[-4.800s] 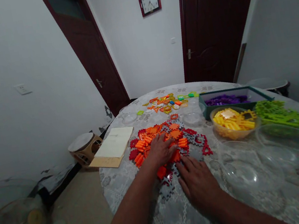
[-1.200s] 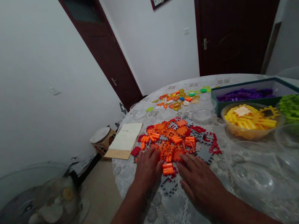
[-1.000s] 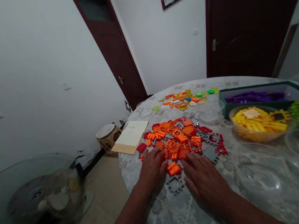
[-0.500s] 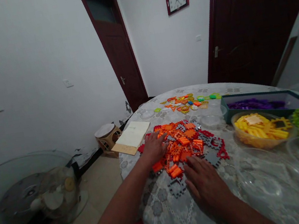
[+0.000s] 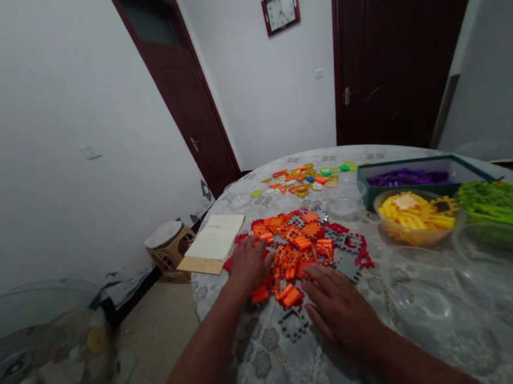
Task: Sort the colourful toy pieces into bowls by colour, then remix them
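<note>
A pile of orange, red and grey plastic pieces (image 5: 295,244) lies on the patterned tablecloth. My left hand (image 5: 250,262) rests on the pile's left side, fingers apart, with nothing seen in it. At the pile's near right edge is my right hand (image 5: 339,300), its fingers spread and the fingertips by the orange pieces. A grey square piece (image 5: 294,324) lies just left of my right hand, on the cloth. What is under my palms is hidden.
Right side: a box (image 5: 467,163) of purple pieces, a bowl of yellow pieces (image 5: 415,220), green pieces (image 5: 507,207) and clear containers (image 5: 424,298). A booklet (image 5: 217,237) lies left; small colourful pieces (image 5: 301,179) lie farther back.
The view has turned right, so the scene sits farther left. My left hand has drawn slightly back toward the pile's left edge. My right hand has hardly moved.
</note>
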Demonstrator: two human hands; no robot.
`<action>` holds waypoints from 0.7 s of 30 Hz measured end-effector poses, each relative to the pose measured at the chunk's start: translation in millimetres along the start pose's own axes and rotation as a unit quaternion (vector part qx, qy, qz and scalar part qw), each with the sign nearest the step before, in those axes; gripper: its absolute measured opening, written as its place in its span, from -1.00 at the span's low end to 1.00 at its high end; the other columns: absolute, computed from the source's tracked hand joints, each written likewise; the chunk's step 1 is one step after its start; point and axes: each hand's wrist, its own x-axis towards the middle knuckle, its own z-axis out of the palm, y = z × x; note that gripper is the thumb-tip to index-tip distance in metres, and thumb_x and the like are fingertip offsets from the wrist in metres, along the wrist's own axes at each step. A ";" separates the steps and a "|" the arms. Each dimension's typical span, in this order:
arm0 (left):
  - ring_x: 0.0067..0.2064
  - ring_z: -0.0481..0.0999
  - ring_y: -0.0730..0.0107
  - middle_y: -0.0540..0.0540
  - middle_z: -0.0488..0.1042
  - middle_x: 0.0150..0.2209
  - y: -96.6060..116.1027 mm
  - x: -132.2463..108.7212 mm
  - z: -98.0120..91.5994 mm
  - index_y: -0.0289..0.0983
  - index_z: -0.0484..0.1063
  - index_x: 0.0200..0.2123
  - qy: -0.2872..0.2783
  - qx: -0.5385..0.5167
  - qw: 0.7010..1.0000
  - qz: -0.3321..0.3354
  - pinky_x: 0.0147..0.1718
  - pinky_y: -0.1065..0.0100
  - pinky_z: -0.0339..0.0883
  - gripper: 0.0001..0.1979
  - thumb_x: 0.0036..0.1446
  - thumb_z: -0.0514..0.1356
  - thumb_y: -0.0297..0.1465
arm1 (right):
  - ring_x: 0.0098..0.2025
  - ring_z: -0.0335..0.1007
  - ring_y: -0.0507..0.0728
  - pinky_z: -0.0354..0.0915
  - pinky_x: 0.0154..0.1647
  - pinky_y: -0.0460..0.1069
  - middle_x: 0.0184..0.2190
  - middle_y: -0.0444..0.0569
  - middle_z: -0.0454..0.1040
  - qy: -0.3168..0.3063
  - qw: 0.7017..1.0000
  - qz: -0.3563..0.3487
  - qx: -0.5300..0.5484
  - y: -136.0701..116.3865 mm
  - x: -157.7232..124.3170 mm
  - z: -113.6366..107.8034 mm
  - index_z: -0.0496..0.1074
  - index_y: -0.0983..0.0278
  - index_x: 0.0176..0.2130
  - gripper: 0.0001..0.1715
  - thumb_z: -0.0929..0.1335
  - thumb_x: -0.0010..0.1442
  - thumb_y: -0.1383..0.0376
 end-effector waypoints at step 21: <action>0.30 0.44 -0.02 -0.26 0.46 0.30 74.8 31.2 6.0 -0.10 0.44 0.30 -0.038 -0.071 0.990 0.117 0.27 -0.06 0.29 -0.56 0.40 0.17 -0.29 | 0.30 0.35 0.31 0.29 0.37 0.27 0.25 0.17 0.48 0.006 1.000 -0.009 0.024 -0.1 7.8 -10.4 0.54 0.26 0.13 -0.61 0.36 0.34 0.34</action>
